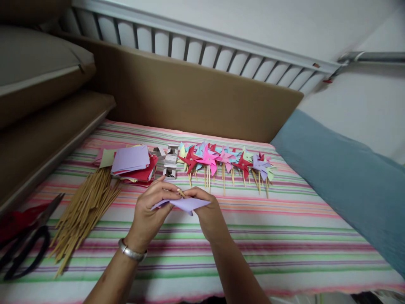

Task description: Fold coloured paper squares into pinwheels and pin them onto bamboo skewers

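A folded light purple paper pinwheel (pixel 188 204) is held between both hands above the striped cloth. My left hand (pixel 155 200), with a silver bangle at the wrist, is closed on its left side. My right hand (pixel 205 211) closes on the right side. The tip of a wooden stick (pixel 181 193) shows between my fingertips, against the back of the paper; the rest of the stick is hidden. Just beyond my left hand stand small open boxes (pixel 170 170), one with small dark pieces inside.
Finished pinwheels (pixel 209 158) in several colours lie in a row at the back. Left are stacked paper squares (pixel 130 158), a pile of wooden sticks (pixel 87 211) and scissors (pixel 34 236). A brown board (pixel 190 97) stands behind, before a radiator (pixel 190 46).
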Action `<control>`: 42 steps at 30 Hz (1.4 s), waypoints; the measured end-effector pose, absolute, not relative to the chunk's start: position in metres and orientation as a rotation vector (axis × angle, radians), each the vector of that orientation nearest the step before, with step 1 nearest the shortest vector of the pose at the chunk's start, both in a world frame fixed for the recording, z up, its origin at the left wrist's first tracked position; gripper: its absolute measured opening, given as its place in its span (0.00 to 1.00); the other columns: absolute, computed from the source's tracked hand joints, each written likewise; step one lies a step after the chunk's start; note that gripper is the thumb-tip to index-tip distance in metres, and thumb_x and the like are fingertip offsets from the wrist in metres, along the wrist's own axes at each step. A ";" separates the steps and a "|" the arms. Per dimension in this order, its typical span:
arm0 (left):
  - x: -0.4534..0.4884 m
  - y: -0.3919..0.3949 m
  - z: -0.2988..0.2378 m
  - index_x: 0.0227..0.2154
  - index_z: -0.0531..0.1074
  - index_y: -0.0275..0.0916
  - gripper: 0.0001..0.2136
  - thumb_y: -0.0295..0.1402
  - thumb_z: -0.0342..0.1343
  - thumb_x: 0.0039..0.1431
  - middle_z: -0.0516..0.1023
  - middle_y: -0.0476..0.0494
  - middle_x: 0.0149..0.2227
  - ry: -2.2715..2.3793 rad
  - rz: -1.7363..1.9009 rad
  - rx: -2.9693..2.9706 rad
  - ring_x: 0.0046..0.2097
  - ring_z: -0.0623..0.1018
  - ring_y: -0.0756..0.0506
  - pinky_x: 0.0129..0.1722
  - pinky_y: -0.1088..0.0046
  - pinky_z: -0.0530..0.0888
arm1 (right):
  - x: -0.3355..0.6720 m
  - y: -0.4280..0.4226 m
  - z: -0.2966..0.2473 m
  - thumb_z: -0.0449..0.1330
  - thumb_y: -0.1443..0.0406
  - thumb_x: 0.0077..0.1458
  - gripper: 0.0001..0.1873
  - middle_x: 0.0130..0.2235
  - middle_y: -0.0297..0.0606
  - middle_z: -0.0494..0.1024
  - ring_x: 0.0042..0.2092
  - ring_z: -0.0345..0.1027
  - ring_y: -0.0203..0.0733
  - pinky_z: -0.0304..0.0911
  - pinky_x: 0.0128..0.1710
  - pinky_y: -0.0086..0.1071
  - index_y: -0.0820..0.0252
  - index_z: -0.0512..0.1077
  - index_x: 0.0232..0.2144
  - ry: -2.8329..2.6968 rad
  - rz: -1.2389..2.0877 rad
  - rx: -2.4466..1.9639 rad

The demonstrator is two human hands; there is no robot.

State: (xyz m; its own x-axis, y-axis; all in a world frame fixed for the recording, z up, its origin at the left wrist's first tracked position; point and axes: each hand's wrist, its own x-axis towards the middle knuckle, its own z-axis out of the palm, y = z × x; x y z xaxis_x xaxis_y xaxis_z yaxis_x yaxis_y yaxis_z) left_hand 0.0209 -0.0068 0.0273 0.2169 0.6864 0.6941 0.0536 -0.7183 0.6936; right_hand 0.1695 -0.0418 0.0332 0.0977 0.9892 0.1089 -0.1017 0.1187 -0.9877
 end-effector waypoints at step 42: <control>0.022 -0.004 0.014 0.22 0.74 0.43 0.04 0.27 0.62 0.46 0.78 0.50 0.30 0.805 1.395 1.404 0.38 0.76 0.47 0.59 0.58 0.59 | 0.165 -0.040 0.034 0.56 0.72 0.48 0.14 0.29 0.34 0.72 0.31 0.66 0.35 0.64 0.33 0.29 0.51 0.79 0.30 -1.272 0.923 -1.196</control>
